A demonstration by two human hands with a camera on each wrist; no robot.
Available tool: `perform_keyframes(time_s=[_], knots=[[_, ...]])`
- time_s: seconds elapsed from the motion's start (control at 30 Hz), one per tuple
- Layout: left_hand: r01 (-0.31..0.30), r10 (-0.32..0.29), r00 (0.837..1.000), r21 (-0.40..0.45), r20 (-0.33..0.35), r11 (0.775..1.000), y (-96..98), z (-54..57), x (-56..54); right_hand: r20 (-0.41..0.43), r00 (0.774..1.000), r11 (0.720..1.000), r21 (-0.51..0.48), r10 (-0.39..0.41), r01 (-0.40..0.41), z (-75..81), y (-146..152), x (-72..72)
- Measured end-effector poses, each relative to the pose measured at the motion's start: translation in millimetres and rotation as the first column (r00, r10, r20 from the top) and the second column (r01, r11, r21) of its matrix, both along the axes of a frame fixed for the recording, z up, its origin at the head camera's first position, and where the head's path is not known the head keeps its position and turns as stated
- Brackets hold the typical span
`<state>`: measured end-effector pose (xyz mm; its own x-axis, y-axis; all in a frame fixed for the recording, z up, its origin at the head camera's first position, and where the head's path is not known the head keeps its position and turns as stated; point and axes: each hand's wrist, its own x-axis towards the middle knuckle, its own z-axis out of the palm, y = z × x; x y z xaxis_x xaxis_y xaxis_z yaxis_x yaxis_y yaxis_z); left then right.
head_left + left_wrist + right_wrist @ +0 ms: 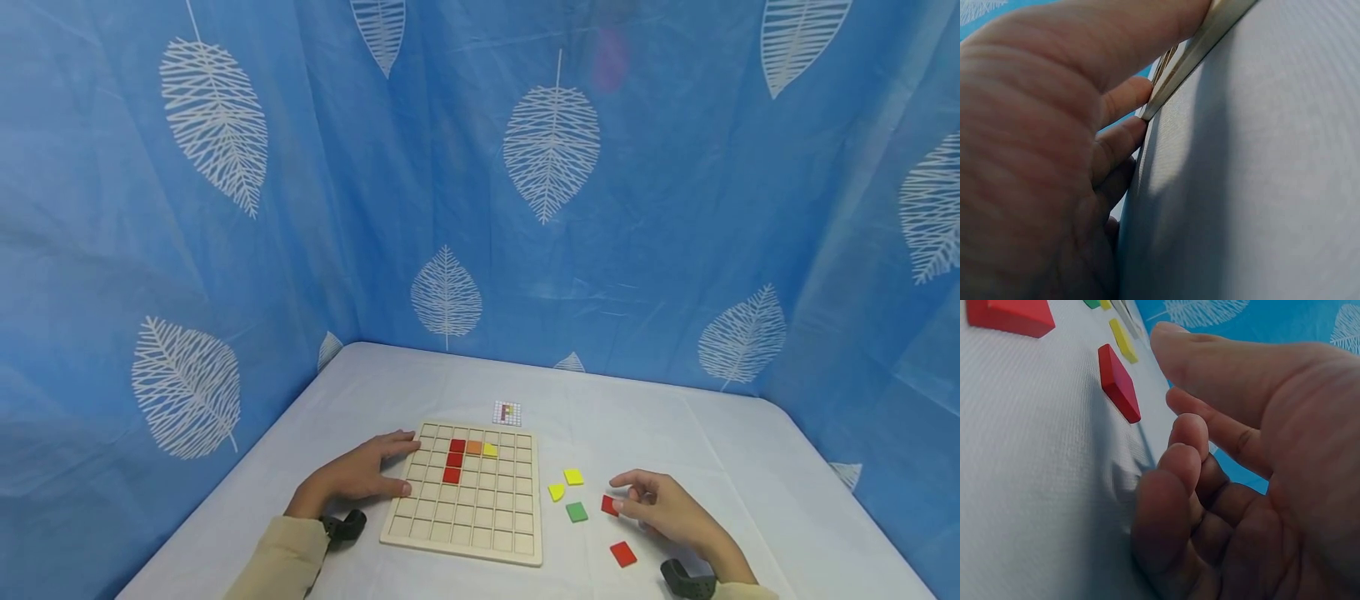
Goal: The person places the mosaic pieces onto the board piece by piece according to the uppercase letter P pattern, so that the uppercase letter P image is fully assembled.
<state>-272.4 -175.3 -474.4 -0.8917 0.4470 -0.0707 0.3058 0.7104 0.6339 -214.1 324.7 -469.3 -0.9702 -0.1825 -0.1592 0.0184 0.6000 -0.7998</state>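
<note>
With twelve o'clock pointing away from the person, a green tile (577,512) lies at nine from the near red tile (608,505), between it and the grid board (463,517). A yellow square (573,477) lies at ten, a rounded yellow tile (556,492) farther off, another red tile (622,554) near six. A small printed card (507,413) lies just past the board at one. On the board, a red column (454,460) meets an orange tile (474,447) and a yellow piece (490,451) towards three.

The right hand (660,507) holds nothing, thumb and forefinger parted; the near red tile lies just beside their tips, at nine. The left hand (356,474), thumb and fingers apart, touches the board's nine o'clock edge.

White cloth (637,417) covers the table; a leaf-patterned blue curtain (645,283) hangs from nine through twelve to three.
</note>
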Motion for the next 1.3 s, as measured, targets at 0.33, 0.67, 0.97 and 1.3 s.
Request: perform_keyframes(time_s=[0.33,0.67,0.97,1.3], knots=[[0.003,-0.004,1.000,0.027,0.004,1.000,-0.6,0.9,1.7,0.003,0.999,0.999,-0.003,0.038,-0.038,-2.3,0.7,0.6],[-0.012,0.012,1.000,0.006,-0.007,1.000,1.2,-0.9,2.0,0.019,0.999,0.999,-0.006,0.046,-0.046,-3.1,1.2,0.2],[-0.012,0.012,1.000,0.002,-0.011,1.000,1.2,-1.9,0.4,0.004,0.999,0.999,0.029,0.038,-0.038,-2.8,1.1,1.0],[-0.017,0.017,1.000,-0.012,-0.016,1.000,2.2,-0.6,1.0,-0.011,1.000,0.998,0.064,-0.014,0.015,-4.2,-3.5,1.4]])
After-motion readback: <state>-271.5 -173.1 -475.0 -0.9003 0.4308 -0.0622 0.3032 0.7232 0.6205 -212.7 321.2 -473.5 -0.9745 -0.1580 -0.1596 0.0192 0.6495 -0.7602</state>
